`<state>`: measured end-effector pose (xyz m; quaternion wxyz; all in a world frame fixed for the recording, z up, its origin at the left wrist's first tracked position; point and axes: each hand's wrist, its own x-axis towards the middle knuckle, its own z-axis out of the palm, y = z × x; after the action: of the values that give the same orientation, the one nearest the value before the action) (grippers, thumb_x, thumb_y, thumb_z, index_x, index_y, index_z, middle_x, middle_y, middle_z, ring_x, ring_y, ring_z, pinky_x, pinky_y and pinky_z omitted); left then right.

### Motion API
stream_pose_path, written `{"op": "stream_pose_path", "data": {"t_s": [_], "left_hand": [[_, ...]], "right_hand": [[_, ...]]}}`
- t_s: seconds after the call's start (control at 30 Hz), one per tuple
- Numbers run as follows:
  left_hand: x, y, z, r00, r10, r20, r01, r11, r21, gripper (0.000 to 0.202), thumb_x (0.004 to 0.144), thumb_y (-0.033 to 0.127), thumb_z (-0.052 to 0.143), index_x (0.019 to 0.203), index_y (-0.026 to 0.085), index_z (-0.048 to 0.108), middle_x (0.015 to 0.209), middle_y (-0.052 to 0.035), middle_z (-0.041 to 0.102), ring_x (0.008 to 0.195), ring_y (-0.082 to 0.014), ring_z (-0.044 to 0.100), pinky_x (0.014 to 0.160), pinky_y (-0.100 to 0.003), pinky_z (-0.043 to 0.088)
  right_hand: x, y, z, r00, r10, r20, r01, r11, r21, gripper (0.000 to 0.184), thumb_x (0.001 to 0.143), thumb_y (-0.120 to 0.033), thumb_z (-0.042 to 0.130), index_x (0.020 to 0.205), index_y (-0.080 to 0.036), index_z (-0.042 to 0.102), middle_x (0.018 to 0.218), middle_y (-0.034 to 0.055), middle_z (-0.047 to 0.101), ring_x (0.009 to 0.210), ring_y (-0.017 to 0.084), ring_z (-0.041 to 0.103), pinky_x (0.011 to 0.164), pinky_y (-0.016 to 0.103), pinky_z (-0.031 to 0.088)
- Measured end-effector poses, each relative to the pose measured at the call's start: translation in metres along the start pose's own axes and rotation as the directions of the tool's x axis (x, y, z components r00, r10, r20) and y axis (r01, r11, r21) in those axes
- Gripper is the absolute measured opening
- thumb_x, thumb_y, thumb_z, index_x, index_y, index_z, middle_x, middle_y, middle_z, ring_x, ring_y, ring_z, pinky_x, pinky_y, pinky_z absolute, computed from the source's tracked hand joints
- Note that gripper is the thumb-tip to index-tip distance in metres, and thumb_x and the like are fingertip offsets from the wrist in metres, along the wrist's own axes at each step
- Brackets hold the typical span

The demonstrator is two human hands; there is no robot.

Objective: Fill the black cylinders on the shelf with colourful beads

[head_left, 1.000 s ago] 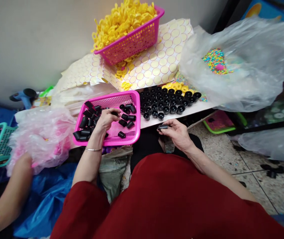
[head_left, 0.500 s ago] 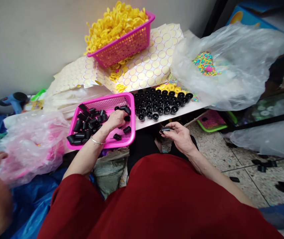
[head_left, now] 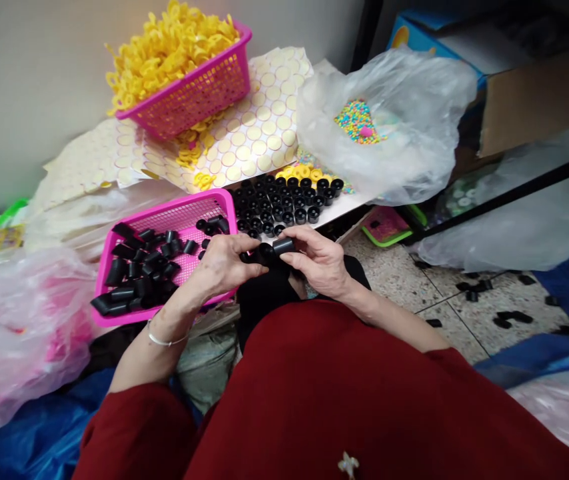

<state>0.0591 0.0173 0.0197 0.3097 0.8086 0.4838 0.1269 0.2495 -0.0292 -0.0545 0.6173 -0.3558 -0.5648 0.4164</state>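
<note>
Both my hands meet above my lap at the table's front edge. My left hand (head_left: 227, 263) pinches a round black plastic piece (head_left: 265, 253) between thumb and fingers. A black plastic cylinder (head_left: 283, 246) is gripped by the thumb and fingertips of my right hand (head_left: 322, 261), its end close against the left hand's piece; whether they are joined I cannot tell. Left of them stands a pink basket (head_left: 192, 268) with loose black cylinders (head_left: 152, 263) in it. Just beyond my hands, several black pieces (head_left: 284, 207) stand upright in rows, hollow ends up.
A pink basket heaped with yellow rings (head_left: 174, 53) stands on sticker sheets (head_left: 259, 127) at the back. To the right lies a clear bag with coloured beads (head_left: 359, 121). A pink-filled bag (head_left: 29, 333) sits at left. Black pieces (head_left: 512, 317) litter the floor.
My left hand has come out of the pink basket with a black piece and moved right to meet my right hand. The view has shifted rightward; the blurred hand at far left is gone.
</note>
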Motion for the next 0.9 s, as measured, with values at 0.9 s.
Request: {"op": "stream_pose_path", "data": {"t_s": [0.9], "left_hand": [[0.009,-0.041,-0.025,0.822,-0.504,-0.265,0.173,0.664,-0.727,0.028,0.063,0.039,0.074,0.073,0.013,0.067,0.064,-0.0036,0.064,0.051,-0.0093,0.048,0.05,-0.024,0.037]], "right_hand": [[0.025,0.09,-0.097,0.95,-0.117,-0.291,-0.172,0.581,-0.795,0.041,0.087,-0.042,0.057,0.119,-0.018,0.06,0.114,0.0163,0.066,0.11,0.031,0.06,0.098,0.051,0.049]]}}
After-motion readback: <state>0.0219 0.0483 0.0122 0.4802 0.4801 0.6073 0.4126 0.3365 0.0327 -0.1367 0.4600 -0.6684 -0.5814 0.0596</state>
